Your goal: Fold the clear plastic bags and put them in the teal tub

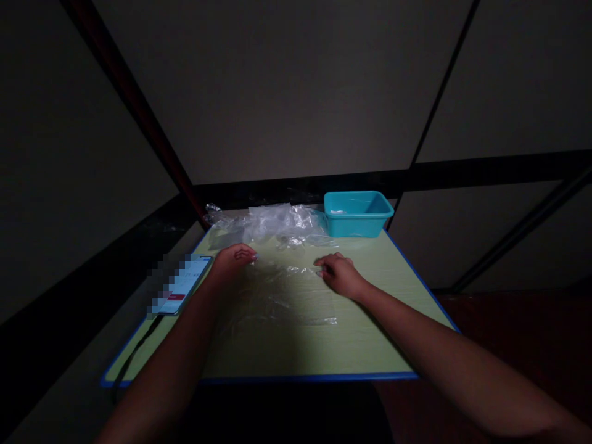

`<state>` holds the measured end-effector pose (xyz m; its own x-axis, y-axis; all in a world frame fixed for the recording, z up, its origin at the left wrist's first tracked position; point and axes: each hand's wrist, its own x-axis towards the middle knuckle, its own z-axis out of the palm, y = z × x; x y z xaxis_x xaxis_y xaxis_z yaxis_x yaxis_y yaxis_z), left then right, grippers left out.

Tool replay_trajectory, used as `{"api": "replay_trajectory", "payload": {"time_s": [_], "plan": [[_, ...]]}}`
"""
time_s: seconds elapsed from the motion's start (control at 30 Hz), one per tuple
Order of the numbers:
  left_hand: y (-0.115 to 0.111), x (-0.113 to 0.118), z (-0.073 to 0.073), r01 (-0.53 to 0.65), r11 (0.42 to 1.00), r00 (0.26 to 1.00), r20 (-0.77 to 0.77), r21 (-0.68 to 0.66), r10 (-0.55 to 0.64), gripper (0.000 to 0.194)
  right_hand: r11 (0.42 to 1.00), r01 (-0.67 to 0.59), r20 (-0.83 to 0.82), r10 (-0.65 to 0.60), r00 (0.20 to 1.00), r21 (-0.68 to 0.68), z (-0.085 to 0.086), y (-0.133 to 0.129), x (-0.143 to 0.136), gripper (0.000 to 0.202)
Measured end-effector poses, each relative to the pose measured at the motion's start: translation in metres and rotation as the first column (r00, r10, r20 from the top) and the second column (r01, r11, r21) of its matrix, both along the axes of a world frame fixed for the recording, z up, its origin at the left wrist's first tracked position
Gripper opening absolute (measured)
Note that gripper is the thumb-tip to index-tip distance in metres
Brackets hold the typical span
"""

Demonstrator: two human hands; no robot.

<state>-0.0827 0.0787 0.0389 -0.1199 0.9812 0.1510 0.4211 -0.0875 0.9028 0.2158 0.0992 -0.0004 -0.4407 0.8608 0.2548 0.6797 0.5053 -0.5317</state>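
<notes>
A clear plastic bag (287, 302) lies flat on the table between my hands, its far edge running from one to the other. My left hand (235, 259) is closed, thumb and fingers pinching the bag's far left corner. At the far right corner my right hand (340, 273) pinches the bag with curled fingers. Just behind both hands rests a heap of crumpled clear plastic bags (287, 223). The thin film is hard to make out against the tabletop.
A turquoise plastic basin (358, 225) stands at the table's back right corner. On the left edge lies a phone (185, 287) with a lit screen and a dark strap (139, 348). The small yellow-green table (314, 361) has a blue rim and stands against dark panels.
</notes>
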Motion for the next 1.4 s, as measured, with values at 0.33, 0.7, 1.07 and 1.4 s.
{"api": "replay_trajectory", "payload": {"time_s": [0.33,0.7,1.07,1.4], "plan": [[0.001,-0.007,0.002,0.044,0.999,0.998,0.034,-0.008,-0.044,0.032,0.997,-0.036,-0.042,0.039,0.998,0.067,-0.002,0.000,0.002,0.014],[-0.020,-0.006,0.003,0.093,0.996,0.988,-0.121,-0.004,-0.093,0.021,0.996,-0.058,-0.034,0.060,0.998,0.072,0.000,-0.001,0.002,0.010],[-0.055,0.015,0.005,0.115,0.992,0.950,-0.287,-0.047,-0.123,0.019,0.995,-0.047,-0.017,0.048,0.999,0.085,0.000,-0.001,0.002,0.015],[-0.058,0.014,0.000,0.147,0.982,0.939,-0.295,-0.116,-0.176,0.022,0.993,-0.080,-0.045,0.084,0.995,0.091,0.001,-0.003,0.002,0.019]]}}
